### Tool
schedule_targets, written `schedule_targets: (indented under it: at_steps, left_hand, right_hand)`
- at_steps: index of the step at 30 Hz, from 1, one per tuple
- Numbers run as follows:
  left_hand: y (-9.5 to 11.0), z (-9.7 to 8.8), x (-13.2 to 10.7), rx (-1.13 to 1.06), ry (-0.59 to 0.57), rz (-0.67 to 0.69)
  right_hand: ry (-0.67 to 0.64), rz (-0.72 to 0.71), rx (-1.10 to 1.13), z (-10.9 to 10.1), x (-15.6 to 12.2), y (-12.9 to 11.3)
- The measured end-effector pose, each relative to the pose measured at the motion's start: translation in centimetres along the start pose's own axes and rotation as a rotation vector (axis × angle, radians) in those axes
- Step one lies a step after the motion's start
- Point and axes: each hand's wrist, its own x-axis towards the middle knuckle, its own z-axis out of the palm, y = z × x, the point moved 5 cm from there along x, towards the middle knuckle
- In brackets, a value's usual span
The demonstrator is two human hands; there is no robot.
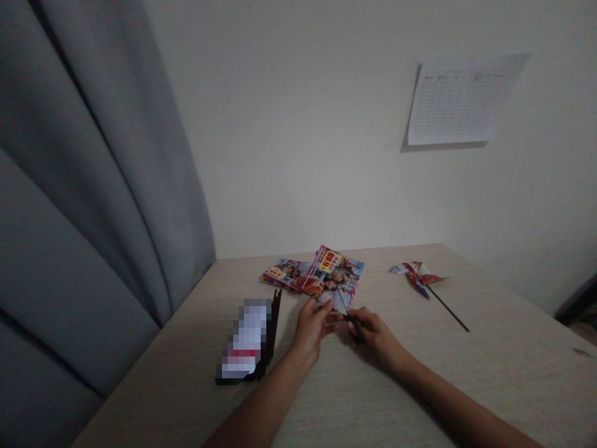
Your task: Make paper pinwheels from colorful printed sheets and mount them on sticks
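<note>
My left hand (311, 323) grips the lower edge of a colourful printed paper sheet (347, 269), holding it up above the table with the thumb on its front. Dark-handled scissors (357, 330) are in my right hand (375, 336), fingers closed round the handles. Their thin blade lies across the lower part of the sheet, pointing up and to the left. Whether the blades are parted is hard to make out. Behind and to the left of the sheet lies a stack of similar printed papers (285, 274), partly covered by it.
A finished paper pinwheel (417, 277) on a dark stick lies at the right. To the left are several dark sticks (274, 336) beside a pixelated phone-like object (246, 339). A grey curtain (116, 186) borders the table's left edge; a printed form (459, 102) hangs on the wall.
</note>
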Motion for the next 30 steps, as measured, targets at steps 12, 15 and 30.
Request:
schedule_targets:
  at_steps: [12,15,30]
  left_hand:
    - [-0.1,-0.1,0.1,0.006,0.005,-0.003]
    - [0.0,0.0,0.0,0.003,-0.001,0.0]
    - [-0.1,-0.1,0.2,0.011,-0.002,-0.012]
  right_hand:
    - [-0.003,0.018,0.021,0.1,0.0,0.9]
    - [0.005,0.015,0.004,0.1,0.0,1.0]
    - [0.032,0.029,0.007,0.3,0.0,2.3]
